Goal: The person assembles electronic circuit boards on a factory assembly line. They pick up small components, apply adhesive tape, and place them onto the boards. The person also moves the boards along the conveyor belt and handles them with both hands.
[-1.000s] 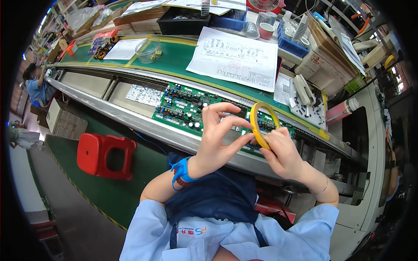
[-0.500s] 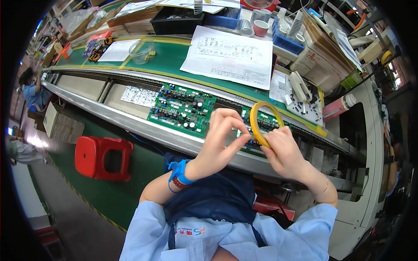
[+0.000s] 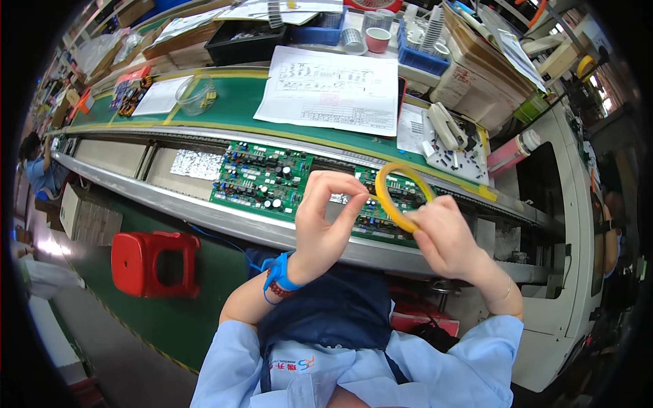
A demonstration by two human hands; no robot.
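My right hand point(image 3: 445, 234) grips a narrow roll of yellow tape point(image 3: 386, 197) by its lower right edge, holding it upright above the rail. Thumb and forefinger of my left hand point(image 3: 326, 221) are pinched together just left of the roll. A short yellow tape end runs from those fingertips toward the roll. Beneath and beyond both hands, a green circuit board point(image 3: 262, 175) packed with components lies in the metal rail. A second circuit board point(image 3: 367, 221) sits behind the roll, partly hidden by it and my hands.
Printed sheets point(image 3: 326, 92) lie on the green bench top beyond the rail point(image 3: 163, 189). A clear round dish point(image 3: 194, 96) rests farther left. On the right are a tray of small black parts point(image 3: 459, 156) and a pink bottle point(image 3: 513, 153). A red stool point(image 3: 136, 265) stands at left.
My left fingertips have closed into a pinch and moved slightly apart from the roll, with a short tape end now between. The whole view has shifted a little.
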